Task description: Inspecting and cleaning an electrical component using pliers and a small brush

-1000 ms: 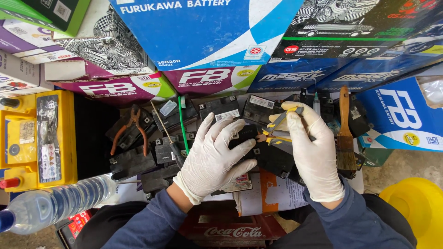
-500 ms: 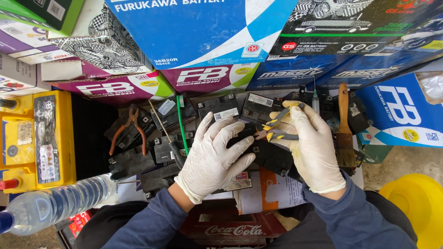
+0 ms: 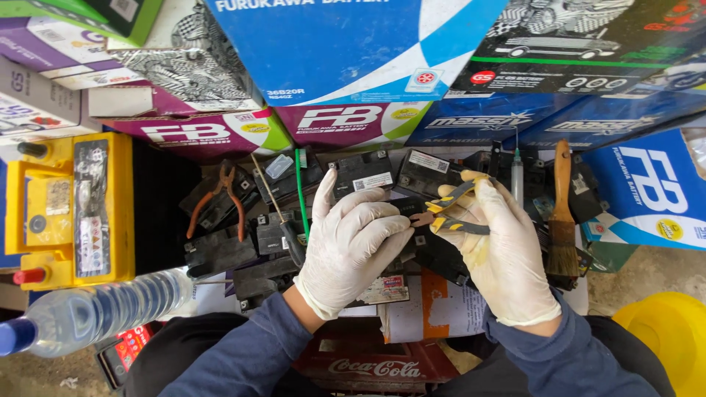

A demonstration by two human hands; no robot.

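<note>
Gripping yellow-and-black handled pliers (image 3: 450, 211) in our gloved right hand (image 3: 507, 261), nose aimed at a small black battery (image 3: 434, 250) so the terminal's reachable, while our left hand (image 3: 353, 246) lies flat on it, fingers spread, steadying it. Blue-white and magenta cartons (image 3: 353, 66) stacked behind, yellow battery (image 3: 70, 209) left, red crate (image 3: 375, 364) below

blue-white carton (image 3: 353, 51) top centre | magenta carton (image 3: 198, 132) beneath | blue carton (image 3: 654, 191) right | red crate (image 3: 368, 364) bottom
</note>
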